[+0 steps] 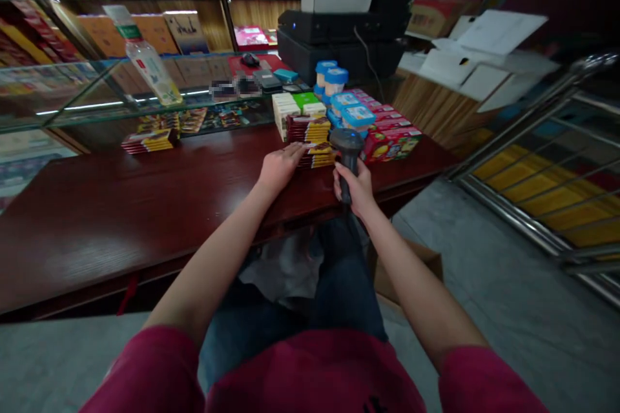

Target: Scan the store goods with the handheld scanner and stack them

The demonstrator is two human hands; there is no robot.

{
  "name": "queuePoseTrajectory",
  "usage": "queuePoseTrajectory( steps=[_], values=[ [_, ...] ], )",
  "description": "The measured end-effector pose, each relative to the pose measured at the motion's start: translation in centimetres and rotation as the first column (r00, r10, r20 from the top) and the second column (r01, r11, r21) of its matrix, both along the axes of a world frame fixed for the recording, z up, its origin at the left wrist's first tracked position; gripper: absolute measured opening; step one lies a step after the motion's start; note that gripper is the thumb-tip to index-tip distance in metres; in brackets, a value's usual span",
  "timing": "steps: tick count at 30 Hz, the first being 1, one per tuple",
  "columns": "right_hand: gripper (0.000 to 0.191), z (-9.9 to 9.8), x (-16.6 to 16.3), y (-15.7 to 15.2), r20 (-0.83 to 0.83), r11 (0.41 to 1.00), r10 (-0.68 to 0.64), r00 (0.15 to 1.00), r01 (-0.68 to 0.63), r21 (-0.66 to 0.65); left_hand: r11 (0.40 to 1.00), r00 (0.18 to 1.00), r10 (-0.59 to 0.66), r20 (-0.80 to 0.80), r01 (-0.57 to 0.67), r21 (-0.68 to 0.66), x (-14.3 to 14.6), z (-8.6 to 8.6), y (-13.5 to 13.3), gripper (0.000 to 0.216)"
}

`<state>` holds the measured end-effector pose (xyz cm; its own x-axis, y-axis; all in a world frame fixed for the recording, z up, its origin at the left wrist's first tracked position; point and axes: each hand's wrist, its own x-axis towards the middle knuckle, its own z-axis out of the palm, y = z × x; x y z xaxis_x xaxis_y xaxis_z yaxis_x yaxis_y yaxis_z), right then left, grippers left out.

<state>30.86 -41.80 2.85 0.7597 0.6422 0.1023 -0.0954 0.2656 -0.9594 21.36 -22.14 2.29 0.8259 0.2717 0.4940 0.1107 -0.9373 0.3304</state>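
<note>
My right hand (357,188) is wrapped round the handle of a dark handheld barcode scanner (345,144), whose head points at a low stack of dark red and yellow chocolate bars (320,155) on the red-brown wooden counter (145,200). My left hand (281,166) lies on the counter with its fingers stretched out, touching the left end of that stack. A taller pile of the same bars (308,128) stands just behind it.
Red snack boxes (391,142), blue-lidded cups (357,115) and white and green packs (296,106) crowd the counter's far right. Another pile of bars (149,140) lies far left, before a glass case with a bottle (145,61). A black printer (334,35) stands behind; metal railing (547,142) right.
</note>
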Motion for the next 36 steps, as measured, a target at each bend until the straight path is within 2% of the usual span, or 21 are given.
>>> queuePoseTrajectory(
  steps=[3, 7, 11, 14, 17, 21, 24, 27, 29, 32, 36],
  values=[
    [0.051, 0.0, 0.4, -0.7, 0.001, 1.000, -0.004, 1.000, 0.004, 0.006, 0.999, 0.999, 0.013, -0.049, -0.011, 0.039, 0.8, 0.2, -0.4, 0.049],
    [0.050, 0.0, -0.2, 0.2, -0.012, 1.000, 0.001, 1.000, 0.000, 0.025, 0.998, 0.997, -0.015, -0.081, 0.020, 0.059, 0.6, 0.1, -0.9, 0.049],
    [0.048, 0.5, -1.4, 2.5, -0.009, 0.997, 0.068, 0.998, -0.068, 0.024, 0.999, 0.998, -0.024, 0.049, 0.022, 0.035, -0.6, 0.4, -0.1, 0.048],
    [0.045, 1.0, -2.8, 5.3, 0.019, 0.987, 0.163, 0.986, -0.163, 0.000, 0.993, 0.984, 0.073, 0.163, -0.086, 0.078, -3.5, 0.6, 3.5, 0.048],
    [0.049, 1.4, -4.6, 9.0, -0.001, 0.945, 0.326, 0.945, -0.326, 0.003, 0.951, 0.953, 0.253, 0.166, -0.277, 0.140, -9.0, 0.1, 9.5, 0.053],
    [0.053, 1.5, -7.7, 15.3, -0.128, 0.798, 0.598, 0.791, -0.602, 0.008, 0.816, 0.825, 0.546, 0.143, -0.563, 0.130, -17.8, -1.1, 17.8, 0.062],
    [0.052, 1.5, -10.2, 20.0, -0.170, 0.695, 0.710, 0.684, -0.719, 0.008, 0.744, 0.746, 0.639, 0.188, -0.662, 0.094, -22.1, -1.7, 22.1, 0.067],
    [0.056, 1.2, -12.3, 23.6, -0.182, 0.632, 0.762, 0.622, -0.775, 0.001, 0.713, 0.717, 0.680, 0.152, -0.696, 0.089, -23.5, -2.0, 24.6, 0.067],
    [0.059, 0.7, -13.2, 25.0, -0.194, 0.615, 0.774, 0.603, -0.788, 0.003, 0.701, 0.709, 0.702, 0.068, -0.705, 0.111, -23.6, -2.2, 25.3, 0.068],
    [0.059, -0.1, -13.8, 25.7, -0.220, 0.603, 0.776, 0.591, -0.798, -0.017, 0.698, 0.704, 0.710, -0.030, -0.697, 0.167, -23.4, -2.5, 25.5, 0.072],
    [0.058, -0.7, -13.7, 25.6, -0.222, 0.592, 0.779, 0.586, -0.805, -0.043, 0.686, 0.700, 0.714, -0.019, -0.694, 0.217, -22.9, -2.1, 25.1, 0.070]
  ],
)
